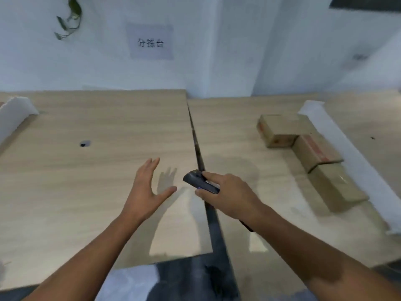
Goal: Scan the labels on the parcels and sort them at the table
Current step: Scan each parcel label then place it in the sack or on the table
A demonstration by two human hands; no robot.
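Cardboard parcels (316, 153), three of them, lie end to end on the right table (238, 127), just beside a white foam strip (351, 157). Red print shows on two of them. The frame is too blurred to make out any label.

Right hand (230, 192): fingers and thumb curled round a dark scanner (200, 181), its nose pointing away over the gap between the two tables. Left hand (149, 192): open, fingers straight, holding nothing, above the left table (76, 192). Both hands are well apart from the parcels.

Judgement: no parcel is in hand, so the next step is to fetch one.

How to do it well:
- Take the nearest parcel (338, 185) with the free left hand, lifting rather than dragging so its neighbour stays put.
- Turn it until the label faces up.
- Hold the scanner square to the label, near but not touching, and steady.
- Set the parcel down only once its pile is known.
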